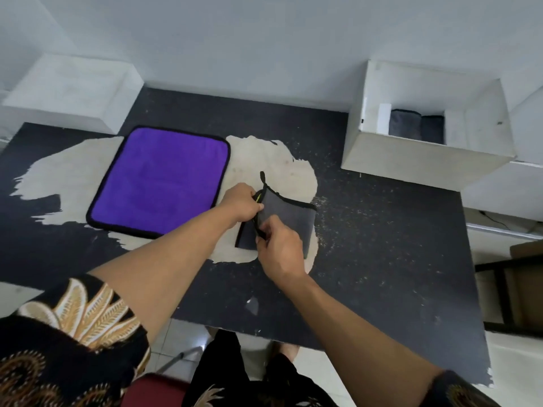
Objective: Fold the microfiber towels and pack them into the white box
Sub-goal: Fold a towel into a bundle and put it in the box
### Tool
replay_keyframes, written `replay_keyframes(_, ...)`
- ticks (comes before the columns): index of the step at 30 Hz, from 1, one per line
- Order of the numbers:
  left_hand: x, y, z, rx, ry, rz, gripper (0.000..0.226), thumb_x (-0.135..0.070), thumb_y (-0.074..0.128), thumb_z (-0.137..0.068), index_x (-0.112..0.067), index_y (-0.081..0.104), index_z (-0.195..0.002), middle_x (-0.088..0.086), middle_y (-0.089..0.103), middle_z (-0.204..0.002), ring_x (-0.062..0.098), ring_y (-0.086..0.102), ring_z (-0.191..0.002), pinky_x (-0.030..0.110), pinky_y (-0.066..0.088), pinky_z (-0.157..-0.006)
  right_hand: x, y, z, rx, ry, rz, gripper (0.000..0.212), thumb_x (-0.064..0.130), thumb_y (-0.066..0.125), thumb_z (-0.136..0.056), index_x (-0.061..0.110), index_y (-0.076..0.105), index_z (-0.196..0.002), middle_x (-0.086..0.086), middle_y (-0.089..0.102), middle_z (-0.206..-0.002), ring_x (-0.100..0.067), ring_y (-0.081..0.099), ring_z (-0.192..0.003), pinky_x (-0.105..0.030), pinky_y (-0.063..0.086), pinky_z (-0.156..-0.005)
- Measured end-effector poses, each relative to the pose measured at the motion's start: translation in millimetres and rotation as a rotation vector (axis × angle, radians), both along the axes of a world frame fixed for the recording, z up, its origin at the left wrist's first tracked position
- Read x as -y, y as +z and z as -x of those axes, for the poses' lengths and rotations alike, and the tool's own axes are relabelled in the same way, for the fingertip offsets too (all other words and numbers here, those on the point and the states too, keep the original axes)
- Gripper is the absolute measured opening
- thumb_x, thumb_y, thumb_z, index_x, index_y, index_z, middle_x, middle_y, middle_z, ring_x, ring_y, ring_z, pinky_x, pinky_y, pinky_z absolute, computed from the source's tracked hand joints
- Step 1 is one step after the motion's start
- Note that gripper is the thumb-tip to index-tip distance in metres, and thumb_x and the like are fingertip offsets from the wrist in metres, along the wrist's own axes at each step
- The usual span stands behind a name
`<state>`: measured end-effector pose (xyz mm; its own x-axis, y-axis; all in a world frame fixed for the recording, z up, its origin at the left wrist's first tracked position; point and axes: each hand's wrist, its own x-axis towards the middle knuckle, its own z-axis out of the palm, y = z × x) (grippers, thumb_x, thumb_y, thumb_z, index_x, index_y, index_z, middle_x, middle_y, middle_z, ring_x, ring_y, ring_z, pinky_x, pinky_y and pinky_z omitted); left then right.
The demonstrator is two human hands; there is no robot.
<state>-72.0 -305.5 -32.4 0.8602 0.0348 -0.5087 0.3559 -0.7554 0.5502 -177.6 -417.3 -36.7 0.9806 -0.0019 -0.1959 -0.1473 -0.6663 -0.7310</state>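
Note:
A grey microfiber towel (289, 220) with black edging lies folded small near the middle of the dark table (382, 259). My left hand (239, 205) pinches its left edge near a yellow tag. My right hand (280, 249) grips its near edge. A purple towel (160, 180) with a black border lies flat and unfolded to the left. The open white box (423, 155) stands at the table's far right, with folded grey towels (415, 124) inside it.
A closed white box (73, 92) sits at the far left against the wall. The tabletop's dark coating is worn off in a pale patch (264, 160) under the towels. A dark chair frame (511, 292) stands at the right of the table.

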Motion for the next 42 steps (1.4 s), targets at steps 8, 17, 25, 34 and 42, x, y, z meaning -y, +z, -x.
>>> replay_keyframes(8,-18.5,-17.5,2.4,-0.010,-0.016,0.022,0.016,-0.017,0.070,-0.089,-0.005,0.068,-0.098,0.012,0.069,-0.093,0.029,0.065,-0.093,0.038,0.052,-0.081,-19.0,-15.7,-2.7,-0.029,0.090,0.067,0.016,0.012,0.058,-0.091,0.013,0.059,-0.107,-0.005,0.068,-0.101,-0.026,0.062,-0.094,-0.040,0.049,-0.081)
replay_keyframes(17,-22.3,-18.8,10.5,-0.087,-0.141,-0.136,0.054,-0.033,0.080,-0.078,-0.014,0.051,-0.119,0.003,0.061,-0.108,0.021,0.059,-0.100,0.036,0.053,-0.083,-11.0,-19.3,5.6,-0.060,0.323,0.172,0.043,0.002,0.051,-0.088,0.015,0.063,-0.127,-0.005,0.061,-0.119,-0.027,0.061,-0.104,-0.038,0.051,-0.085)
replay_keyframes(25,-25.8,-19.3,23.4,-0.111,-0.152,-0.183,0.053,-0.010,0.071,-0.084,-0.012,0.044,-0.131,0.006,0.057,-0.110,0.021,0.057,-0.100,0.034,0.053,-0.081,37.5,-15.8,11.5,0.056,-0.123,0.177,0.018,0.018,0.060,-0.091,0.018,0.062,-0.108,0.000,0.064,-0.105,-0.020,0.061,-0.094,-0.034,0.050,-0.079)
replay_keyframes(34,-9.1,-21.3,36.4,0.033,0.003,-0.353,0.064,-0.059,0.065,-0.084,-0.011,0.046,-0.122,0.008,0.060,-0.110,0.024,0.059,-0.092,0.033,0.047,-0.064,49.3,-15.1,-5.3,-0.265,-0.330,0.144,0.048,0.033,0.068,-0.090,0.011,0.045,-0.125,-0.011,0.057,-0.124,-0.032,0.057,-0.113,-0.040,0.044,-0.092)
replay_keyframes(42,15.3,-22.3,57.2,-0.110,0.007,-0.207,0.024,-0.037,0.062,-0.094,-0.014,0.058,-0.098,0.006,0.066,-0.103,0.019,0.057,-0.083,0.029,0.045,-0.067,67.7,-16.5,-3.7,-0.382,-0.400,0.161,0.033,0.016,0.062,-0.087,0.012,0.055,-0.118,-0.010,0.066,-0.112,-0.030,0.061,-0.103,-0.034,0.046,-0.081)
